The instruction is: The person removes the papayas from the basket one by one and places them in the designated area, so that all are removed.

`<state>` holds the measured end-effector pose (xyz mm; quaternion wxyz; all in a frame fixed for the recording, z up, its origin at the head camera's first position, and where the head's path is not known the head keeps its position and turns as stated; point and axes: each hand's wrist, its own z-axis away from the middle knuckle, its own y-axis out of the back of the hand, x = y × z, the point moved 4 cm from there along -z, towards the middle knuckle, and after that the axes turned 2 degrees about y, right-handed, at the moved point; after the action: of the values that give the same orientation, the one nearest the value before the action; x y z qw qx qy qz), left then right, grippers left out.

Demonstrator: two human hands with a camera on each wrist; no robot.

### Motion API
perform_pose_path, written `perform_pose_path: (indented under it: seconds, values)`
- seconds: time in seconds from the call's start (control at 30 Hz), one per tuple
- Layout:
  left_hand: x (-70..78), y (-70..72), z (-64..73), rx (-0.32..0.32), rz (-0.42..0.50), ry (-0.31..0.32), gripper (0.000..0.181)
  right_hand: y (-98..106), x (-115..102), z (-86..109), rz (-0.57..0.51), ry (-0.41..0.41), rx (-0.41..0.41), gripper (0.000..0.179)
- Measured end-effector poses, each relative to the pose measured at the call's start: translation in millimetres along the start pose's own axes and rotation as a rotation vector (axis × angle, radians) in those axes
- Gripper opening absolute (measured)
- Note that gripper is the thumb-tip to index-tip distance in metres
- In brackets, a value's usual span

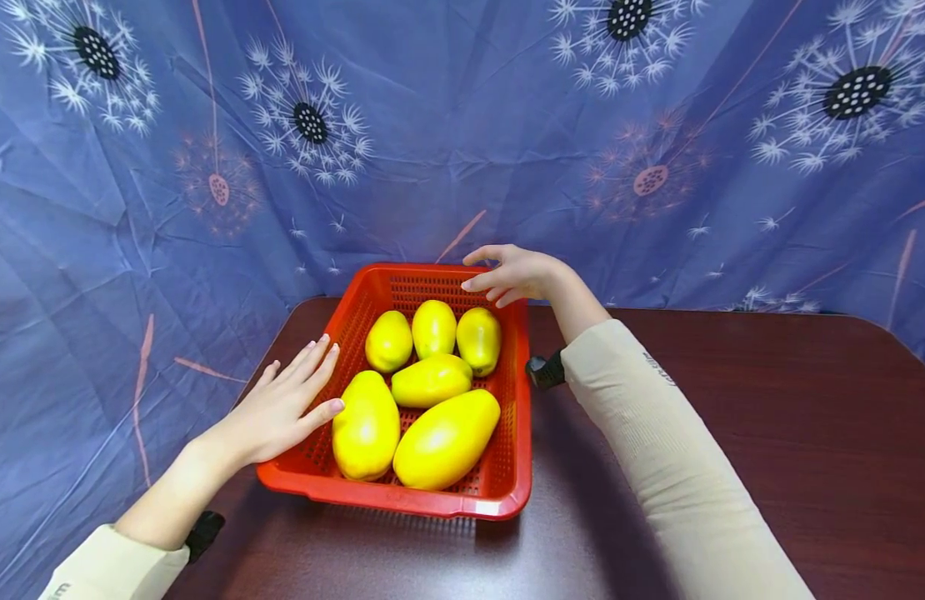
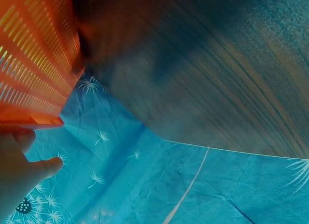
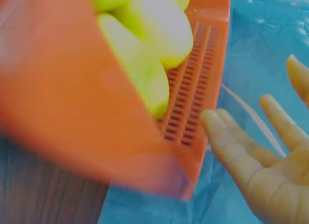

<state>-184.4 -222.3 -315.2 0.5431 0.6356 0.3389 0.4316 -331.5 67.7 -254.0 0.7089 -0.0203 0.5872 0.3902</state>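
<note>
Left hand (image 1: 282,414): grip spread, fingers straight, palm down over the left rim of the red plastic basket (image 1: 402,500), thumb tip just beside the nearest fruit; whether it touches that fruit, can't tell. Right hand (image 1: 518,273): grip spread too, fingers apart and loosely bent, at the basket's back right corner, nothing pinched; rim contact unclear, fingertips close to it in the right wrist view. Basket has slotted walls, sits on the left part of the tabletop, between the two hands. Six smooth yellow fruits lie inside, mango- or papaya-like: big front-left fruit (image 1: 366,429) with its long side pointing front to back, big front-right fruit (image 1: 447,442) slanted right next to it, middle fruit (image 1: 432,381) lying crosswise behind those, then a back row of three: back-left fruit (image 1: 389,342), back-middle fruit (image 1: 434,329), back-right fruit (image 1: 479,340). Both forearms in cream sleeves (image 1: 657,450) with dark lettering; black wrist device (image 1: 547,371) by the right cuff, another by the left. Tabletop (image 1: 732,433) is dark reddish brown, shiny at the front, bare wood grain right of the basket. Blue cloth (image 1: 447,100) with white and pinkish dandelion print hangs behind and down the left side.
</note>
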Motion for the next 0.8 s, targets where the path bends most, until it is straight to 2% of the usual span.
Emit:
perform_pose_path:
  seconds: [0.2, 0.37, 0.47, 0.63, 0.8]
  values:
    - [-1.5, -1.1, 0.1, -0.006, 0.005, 0.005, 0.074, -13.9, 3.1, -10.5, -0.040, -0.099, -0.008, 0.059]
    - [-1.4, -0.6, -0.6, -0.003, 0.014, 0.004, 0.074, -18.9, 6.6, -13.7, -0.015, -0.157, -0.002, 0.058]
    - [-0.4, -0.9, -1.0, -0.001, 0.010, 0.003, 0.073, -22.4, 9.7, -14.8, 0.030, -0.186, 0.000, 0.058]
    - [0.1, -1.8, -1.1, -0.005, 0.003, 0.006, 0.074, -29.7, 15.7, -17.7, 0.171, -0.236, -0.034, 0.059]
    - [-0.9, -1.2, -0.6, -0.004, -0.004, 0.010, 0.074, -35.2, 17.3, -20.9, 0.266, -0.254, -0.045, 0.060]
